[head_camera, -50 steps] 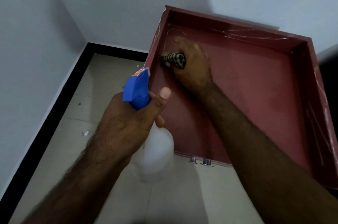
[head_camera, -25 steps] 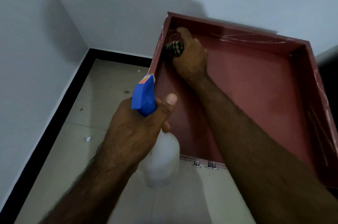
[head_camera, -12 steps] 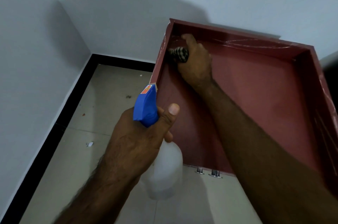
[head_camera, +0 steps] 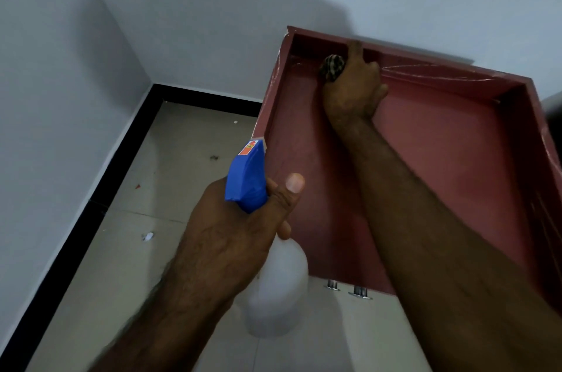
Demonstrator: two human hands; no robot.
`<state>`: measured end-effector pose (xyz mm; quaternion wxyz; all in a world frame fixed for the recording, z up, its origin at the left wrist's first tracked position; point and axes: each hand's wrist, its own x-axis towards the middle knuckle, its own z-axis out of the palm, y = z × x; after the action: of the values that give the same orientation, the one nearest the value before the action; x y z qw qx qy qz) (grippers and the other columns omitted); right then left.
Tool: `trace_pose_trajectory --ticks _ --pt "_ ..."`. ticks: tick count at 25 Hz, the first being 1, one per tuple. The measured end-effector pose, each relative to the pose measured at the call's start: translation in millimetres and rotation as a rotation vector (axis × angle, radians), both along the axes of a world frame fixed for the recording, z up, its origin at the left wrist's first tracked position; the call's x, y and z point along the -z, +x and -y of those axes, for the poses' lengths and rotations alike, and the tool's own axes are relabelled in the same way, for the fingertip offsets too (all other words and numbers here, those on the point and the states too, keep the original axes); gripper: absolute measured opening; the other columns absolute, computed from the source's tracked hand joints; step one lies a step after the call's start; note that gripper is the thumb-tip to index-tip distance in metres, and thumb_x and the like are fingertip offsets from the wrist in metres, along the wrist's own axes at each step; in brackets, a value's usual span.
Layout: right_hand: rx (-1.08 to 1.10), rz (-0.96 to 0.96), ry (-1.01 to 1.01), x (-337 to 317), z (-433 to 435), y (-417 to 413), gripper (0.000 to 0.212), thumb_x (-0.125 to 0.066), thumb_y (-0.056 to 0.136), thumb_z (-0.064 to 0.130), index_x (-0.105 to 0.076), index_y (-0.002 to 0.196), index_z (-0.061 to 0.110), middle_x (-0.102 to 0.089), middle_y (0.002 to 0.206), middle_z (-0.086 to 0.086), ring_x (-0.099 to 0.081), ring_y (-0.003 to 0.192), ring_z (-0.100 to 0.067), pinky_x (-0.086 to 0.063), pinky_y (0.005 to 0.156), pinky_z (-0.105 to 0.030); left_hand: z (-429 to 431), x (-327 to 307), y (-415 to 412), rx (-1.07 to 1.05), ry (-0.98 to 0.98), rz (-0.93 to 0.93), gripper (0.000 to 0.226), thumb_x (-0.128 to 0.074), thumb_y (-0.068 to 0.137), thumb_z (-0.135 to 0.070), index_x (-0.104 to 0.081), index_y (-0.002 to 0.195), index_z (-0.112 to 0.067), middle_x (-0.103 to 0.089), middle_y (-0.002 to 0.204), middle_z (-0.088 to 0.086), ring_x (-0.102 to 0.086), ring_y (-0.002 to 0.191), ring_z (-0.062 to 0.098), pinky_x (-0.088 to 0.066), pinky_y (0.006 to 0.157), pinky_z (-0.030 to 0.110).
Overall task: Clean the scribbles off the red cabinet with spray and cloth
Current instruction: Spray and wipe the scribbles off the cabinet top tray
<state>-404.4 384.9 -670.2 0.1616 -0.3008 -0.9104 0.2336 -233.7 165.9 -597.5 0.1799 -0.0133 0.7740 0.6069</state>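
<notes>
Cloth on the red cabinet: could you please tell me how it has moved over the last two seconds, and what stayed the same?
The right hand, gripping the cloth, slid it away from the left rim, up the cabinet to its rear wall near the back corner. The left hand kept holding the spray bottle beside the cabinet. White scribbles remain along the rear wall.
</notes>
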Motion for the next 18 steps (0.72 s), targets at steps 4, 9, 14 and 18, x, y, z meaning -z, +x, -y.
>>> trace_pose_trajectory --ticks 4,9,14,18 --pt "-0.117 0.026 0.042 0 17 -12 0.076 -0.070 0.085 0.024 -0.040 0.154 0.033 -0.062 0.121 -0.012 -0.059 0.116 -0.034 -0.040 0.102 -0.046 1 -5 0 0.012 -0.071 0.013 0.062 -0.050 0.066 -0.075 -0.067 0.083 -0.018 -0.075 0.068 -0.001 -0.075 0.071 0.014 -0.054 0.078 0.029" --pt "-0.079 0.006 0.024 1 9 -12 0.073 -0.071 0.086 0.025 -0.040 0.152 0.033 -0.061 0.123 -0.013 -0.058 0.116 -0.035 -0.039 0.102 -0.044 1 -3 -1 -0.016 -0.089 0.024 0.060 -0.052 0.061 -0.076 -0.065 0.083 -0.022 -0.074 0.066 -0.001 -0.075 0.070 0.015 -0.058 0.085 0.042" --pt "-0.110 -0.010 -0.045 5 15 -27 0.074 -0.067 0.083 0.016 -0.042 0.148 0.041 -0.060 0.121 -0.009 -0.058 0.112 -0.035 -0.032 0.086 -0.038 2 -4 -1 0.013 -0.080 0.034 0.062 -0.051 0.062 -0.076 -0.066 0.083 -0.019 -0.074 0.067 -0.001 -0.075 0.069 0.014 -0.060 0.081 0.040" --pt "-0.249 -0.002 -0.010 0 22 -32 0.078 -0.070 0.082 0.015 -0.041 0.151 0.035 -0.065 0.124 -0.006 -0.055 0.124 -0.030 -0.038 0.100 -0.044 0 -4 -1 0.008 -0.089 0.040 0.060 -0.049 0.062 -0.076 -0.065 0.082 -0.022 -0.075 0.067 -0.001 -0.075 0.071 0.015 -0.054 0.074 0.029"
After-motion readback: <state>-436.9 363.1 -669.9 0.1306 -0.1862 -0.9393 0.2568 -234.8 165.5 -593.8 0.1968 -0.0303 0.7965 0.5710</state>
